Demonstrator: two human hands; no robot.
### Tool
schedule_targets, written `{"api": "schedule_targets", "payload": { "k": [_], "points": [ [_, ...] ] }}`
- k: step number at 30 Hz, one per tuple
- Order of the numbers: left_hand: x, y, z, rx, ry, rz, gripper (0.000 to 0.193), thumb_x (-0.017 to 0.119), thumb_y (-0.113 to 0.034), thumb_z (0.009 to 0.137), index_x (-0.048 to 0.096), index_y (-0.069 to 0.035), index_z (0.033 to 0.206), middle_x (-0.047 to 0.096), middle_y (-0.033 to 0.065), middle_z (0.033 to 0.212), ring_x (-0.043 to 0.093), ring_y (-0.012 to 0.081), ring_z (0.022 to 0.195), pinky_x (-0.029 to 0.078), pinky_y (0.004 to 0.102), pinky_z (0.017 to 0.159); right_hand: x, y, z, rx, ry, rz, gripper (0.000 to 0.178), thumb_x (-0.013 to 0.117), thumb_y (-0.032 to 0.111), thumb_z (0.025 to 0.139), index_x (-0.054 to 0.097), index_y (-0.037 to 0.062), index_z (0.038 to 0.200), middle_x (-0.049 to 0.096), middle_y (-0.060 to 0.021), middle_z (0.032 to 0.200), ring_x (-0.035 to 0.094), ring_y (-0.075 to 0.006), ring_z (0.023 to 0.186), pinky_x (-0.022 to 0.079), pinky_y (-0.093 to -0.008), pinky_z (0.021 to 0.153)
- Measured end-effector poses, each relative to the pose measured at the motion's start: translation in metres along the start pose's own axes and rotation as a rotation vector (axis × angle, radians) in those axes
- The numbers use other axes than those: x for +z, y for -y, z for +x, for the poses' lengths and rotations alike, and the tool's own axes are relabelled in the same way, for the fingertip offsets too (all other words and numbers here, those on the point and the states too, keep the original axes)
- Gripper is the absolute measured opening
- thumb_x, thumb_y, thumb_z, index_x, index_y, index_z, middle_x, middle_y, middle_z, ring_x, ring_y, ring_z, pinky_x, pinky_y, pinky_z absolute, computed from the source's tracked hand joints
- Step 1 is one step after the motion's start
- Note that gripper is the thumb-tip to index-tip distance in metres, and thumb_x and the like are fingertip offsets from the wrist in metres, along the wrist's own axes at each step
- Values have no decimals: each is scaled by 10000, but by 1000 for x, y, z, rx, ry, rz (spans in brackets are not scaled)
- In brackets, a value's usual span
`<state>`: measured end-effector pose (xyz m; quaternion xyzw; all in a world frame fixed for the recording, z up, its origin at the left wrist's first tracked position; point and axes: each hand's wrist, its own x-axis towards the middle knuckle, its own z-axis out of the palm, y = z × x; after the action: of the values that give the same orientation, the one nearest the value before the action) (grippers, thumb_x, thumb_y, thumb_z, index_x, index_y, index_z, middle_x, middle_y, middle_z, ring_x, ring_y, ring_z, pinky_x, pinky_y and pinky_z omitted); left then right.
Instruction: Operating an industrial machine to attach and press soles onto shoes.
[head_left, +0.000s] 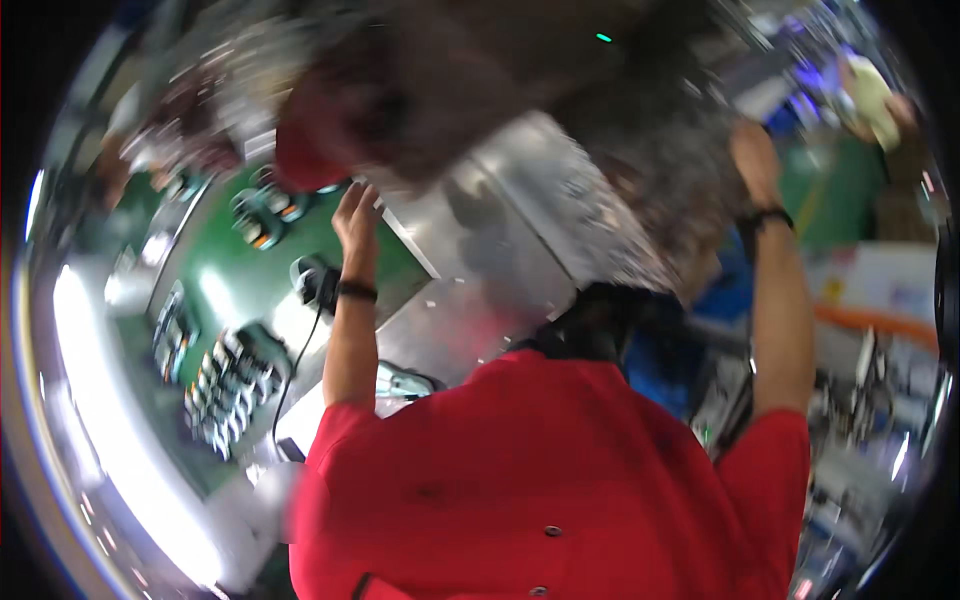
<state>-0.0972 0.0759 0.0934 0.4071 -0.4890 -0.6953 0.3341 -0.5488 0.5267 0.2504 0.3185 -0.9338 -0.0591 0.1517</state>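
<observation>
My left hand point(357, 218) is raised over the edge of a metal worktop point(430, 290), its fingers stretched upward and partly apart, with nothing plainly held. Its fingertips are close to a large, blurred brown-grey bulk point(480, 80); whether they touch it I cannot tell. My right hand point(756, 160) is raised at the far right, beside a greyish, crumpled-looking mass point(660, 150) that may be clear plastic. Motion blur smears its fingers, so its grip is not readable. Both wrists wear dark bands.
A green surface point(235, 290) on the left bears several dark parts with light rims point(235, 385). A black cable point(300, 365) runs down near my left forearm. A blurred red shape point(310, 150) is beyond my left hand. Cluttered equipment point(870, 390) stands at right.
</observation>
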Motion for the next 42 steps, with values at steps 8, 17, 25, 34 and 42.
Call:
{"api": "schedule_targets", "payload": {
  "k": [8,17,25,34,42],
  "points": [
    [137,-73,-187,41,491,-1,285,592,-80,947,591,75,1187,614,205,1214,637,294,1077,517,406,954,-39,44,-3,348,-7,206,428,309,354,982,589,78,1151,653,-205,1103,607,-413,1027,464,-534,894],
    [242,-145,-195,903,703,27,267,678,13,826,647,37,1090,645,193,1177,636,274,1075,497,364,913,-37,45,-6,317,-52,279,439,340,364,961,603,54,1128,669,-214,1064,614,-427,1014,469,-550,877],
    [310,-101,-179,1036,692,302,302,720,-118,826,654,19,1087,623,188,1218,615,301,1107,477,362,931,-28,37,-3,323,-59,258,439,347,389,967,601,103,1183,677,-184,1056,623,-414,988,479,-511,871],
    [312,-99,-188,1050,658,373,270,723,-122,817,670,25,1037,657,183,1154,647,311,1036,495,367,896,-52,53,-15,313,-196,310,322,493,275,929,614,-22,898,652,-234,817,639,-399,792,508,-494,734],
    [313,-101,-188,992,646,378,255,719,-122,828,669,22,1032,659,182,1154,646,295,1048,488,365,910,-35,43,-10,281,-139,284,445,354,372,968,631,72,1144,678,-216,1002,628,-430,931,488,-511,853]
  ]
}}
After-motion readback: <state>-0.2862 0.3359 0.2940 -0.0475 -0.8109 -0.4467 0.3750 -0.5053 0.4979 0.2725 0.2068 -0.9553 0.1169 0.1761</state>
